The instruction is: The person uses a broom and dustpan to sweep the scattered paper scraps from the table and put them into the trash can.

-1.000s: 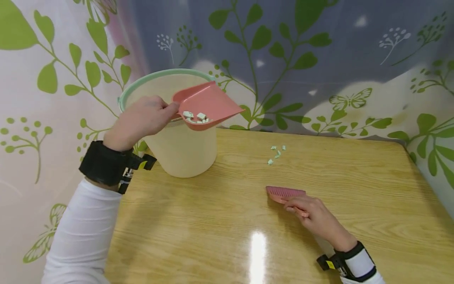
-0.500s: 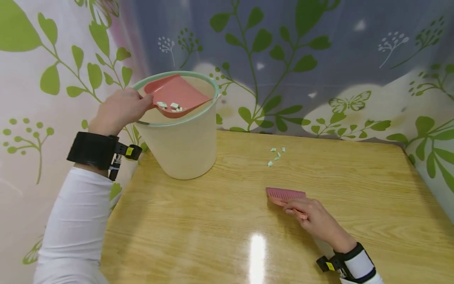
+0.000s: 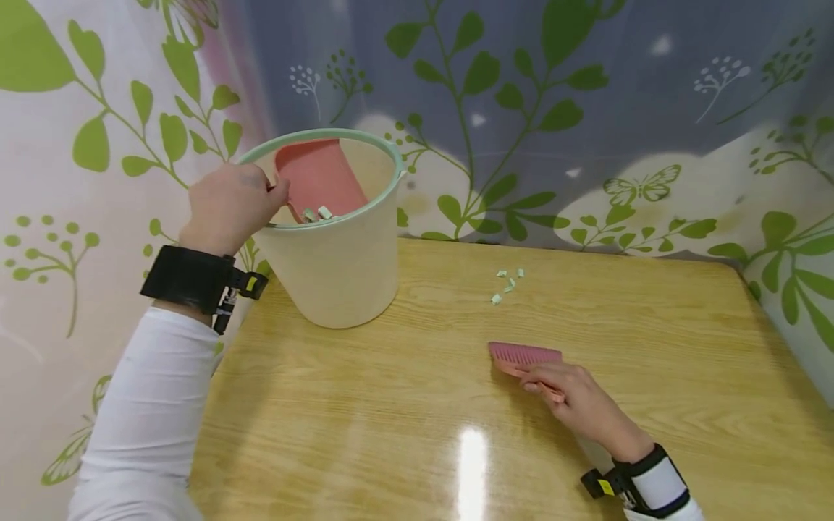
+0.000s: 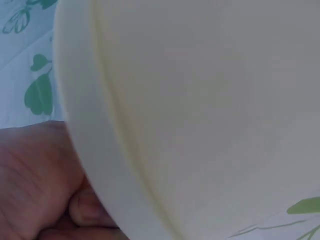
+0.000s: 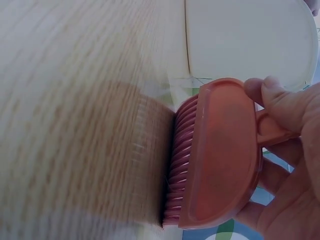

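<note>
A pink dustpan dips tilted into the mouth of a cream bucket with a green rim. My left hand grips its handle at the bucket's left side. Pale green bits lie at the dustpan's low near side, just inside the rim. In the left wrist view the bucket wall fills most of the picture and hides the dustpan. My right hand holds a small pink hand brush by its handle, bristles facing the tabletop.
Several pale green scraps lie on the wooden table to the right of the bucket. Leaf-patterned curtains hang behind the table and along both sides.
My left hand has carried the dustpan left over the bucket, then tipped it down into the opening. The bits have slid toward its lower side. My right hand and the brush have stayed put.
</note>
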`<control>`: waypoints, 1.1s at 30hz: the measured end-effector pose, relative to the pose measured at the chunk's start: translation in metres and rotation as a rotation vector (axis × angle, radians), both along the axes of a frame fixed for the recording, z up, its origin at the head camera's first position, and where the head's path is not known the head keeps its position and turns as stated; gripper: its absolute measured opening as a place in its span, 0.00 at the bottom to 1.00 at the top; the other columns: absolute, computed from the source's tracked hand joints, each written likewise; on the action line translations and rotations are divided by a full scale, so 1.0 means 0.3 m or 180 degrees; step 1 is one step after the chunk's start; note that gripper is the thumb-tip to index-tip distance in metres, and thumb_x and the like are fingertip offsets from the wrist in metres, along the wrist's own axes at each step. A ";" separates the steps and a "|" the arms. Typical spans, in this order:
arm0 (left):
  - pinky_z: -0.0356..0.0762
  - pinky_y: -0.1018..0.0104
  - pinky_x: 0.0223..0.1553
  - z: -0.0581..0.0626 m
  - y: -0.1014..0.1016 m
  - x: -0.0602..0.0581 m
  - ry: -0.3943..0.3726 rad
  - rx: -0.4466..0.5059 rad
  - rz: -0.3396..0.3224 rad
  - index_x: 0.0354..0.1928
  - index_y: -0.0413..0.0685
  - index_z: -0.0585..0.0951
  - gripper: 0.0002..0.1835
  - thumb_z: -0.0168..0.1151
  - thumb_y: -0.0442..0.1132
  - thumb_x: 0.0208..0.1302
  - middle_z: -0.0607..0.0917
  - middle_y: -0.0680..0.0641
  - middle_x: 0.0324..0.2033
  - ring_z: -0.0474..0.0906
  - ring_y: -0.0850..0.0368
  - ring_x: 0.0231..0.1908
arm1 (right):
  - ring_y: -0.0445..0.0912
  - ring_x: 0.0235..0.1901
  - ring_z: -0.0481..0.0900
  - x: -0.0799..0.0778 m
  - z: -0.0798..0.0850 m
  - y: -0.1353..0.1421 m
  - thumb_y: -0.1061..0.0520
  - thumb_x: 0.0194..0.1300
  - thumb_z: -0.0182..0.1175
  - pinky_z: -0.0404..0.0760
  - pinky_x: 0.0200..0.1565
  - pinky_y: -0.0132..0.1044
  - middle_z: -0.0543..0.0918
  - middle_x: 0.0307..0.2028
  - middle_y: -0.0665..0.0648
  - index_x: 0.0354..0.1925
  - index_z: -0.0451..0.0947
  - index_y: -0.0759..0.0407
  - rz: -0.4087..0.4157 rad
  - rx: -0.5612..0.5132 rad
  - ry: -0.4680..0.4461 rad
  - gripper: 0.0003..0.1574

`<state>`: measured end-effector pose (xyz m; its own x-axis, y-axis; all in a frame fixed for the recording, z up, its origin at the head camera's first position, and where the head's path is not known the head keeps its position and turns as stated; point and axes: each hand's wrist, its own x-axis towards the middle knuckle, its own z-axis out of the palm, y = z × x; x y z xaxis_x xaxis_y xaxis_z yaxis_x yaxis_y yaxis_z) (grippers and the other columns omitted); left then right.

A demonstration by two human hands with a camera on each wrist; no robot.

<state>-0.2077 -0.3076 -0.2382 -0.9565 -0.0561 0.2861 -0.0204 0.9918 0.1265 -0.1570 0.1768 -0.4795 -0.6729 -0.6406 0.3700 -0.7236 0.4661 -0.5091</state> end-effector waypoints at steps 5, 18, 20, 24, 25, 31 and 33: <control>0.50 0.60 0.12 -0.024 0.021 -0.008 0.0399 -0.0356 -0.0008 0.08 0.51 0.63 0.31 0.48 0.50 0.73 0.63 0.49 0.08 0.65 0.46 0.11 | 0.36 0.25 0.70 -0.001 0.002 0.002 0.63 0.66 0.64 0.72 0.28 0.30 0.85 0.34 0.50 0.39 0.83 0.54 -0.0029 0.0017 -0.0022 0.05; 0.47 0.61 0.11 -0.021 0.013 -0.029 0.1082 -0.1254 -0.0386 0.07 0.49 0.60 0.32 0.56 0.46 0.71 0.62 0.46 0.08 0.64 0.44 0.09 | 0.34 0.21 0.68 -0.014 0.010 0.017 0.64 0.66 0.63 0.71 0.25 0.30 0.85 0.33 0.52 0.40 0.83 0.55 -0.0069 -0.0103 -0.0100 0.06; 0.52 0.59 0.10 -0.022 0.012 -0.029 0.1043 -0.1227 -0.0376 0.07 0.48 0.61 0.32 0.55 0.47 0.71 0.63 0.45 0.08 0.66 0.42 0.10 | 0.34 0.21 0.68 -0.017 0.012 0.018 0.65 0.65 0.63 0.71 0.25 0.30 0.86 0.33 0.52 0.40 0.83 0.56 -0.0061 -0.0125 -0.0063 0.06; 0.61 0.51 0.10 -0.027 0.011 -0.029 0.0973 -0.1096 -0.0286 0.08 0.47 0.63 0.31 0.53 0.46 0.71 0.67 0.43 0.09 0.69 0.39 0.11 | 0.34 0.21 0.67 -0.019 0.019 0.018 0.64 0.65 0.64 0.70 0.25 0.29 0.85 0.32 0.52 0.39 0.83 0.56 -0.0056 -0.0128 -0.0053 0.06; 0.63 0.49 0.11 -0.028 0.010 -0.030 0.0920 -0.1067 -0.0245 0.08 0.46 0.64 0.30 0.53 0.46 0.71 0.68 0.42 0.09 0.70 0.38 0.12 | 0.34 0.22 0.67 -0.018 0.020 0.017 0.64 0.65 0.63 0.70 0.25 0.29 0.85 0.32 0.51 0.39 0.83 0.55 -0.0057 -0.0119 -0.0063 0.06; 0.64 0.47 0.12 -0.020 0.015 -0.025 0.0732 -0.0969 -0.0108 0.11 0.45 0.66 0.29 0.56 0.49 0.70 0.69 0.41 0.10 0.69 0.36 0.13 | 0.36 0.26 0.72 -0.017 0.012 0.019 0.65 0.65 0.63 0.74 0.29 0.31 0.86 0.34 0.51 0.39 0.83 0.55 0.0003 -0.0134 0.0063 0.07; 0.63 0.48 0.11 -0.016 0.020 -0.022 0.0784 -0.0947 -0.0107 0.11 0.45 0.66 0.29 0.56 0.49 0.71 0.68 0.42 0.10 0.68 0.38 0.13 | 0.37 0.27 0.75 -0.016 0.008 0.020 0.66 0.64 0.63 0.75 0.30 0.32 0.86 0.34 0.52 0.39 0.83 0.56 0.0029 -0.0163 0.0110 0.08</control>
<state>-0.2144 -0.3017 -0.2430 -0.8570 0.0942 0.5066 0.0080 0.9855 -0.1697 -0.1619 0.1828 -0.4770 -0.6534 -0.6262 0.4254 -0.7452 0.4335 -0.5067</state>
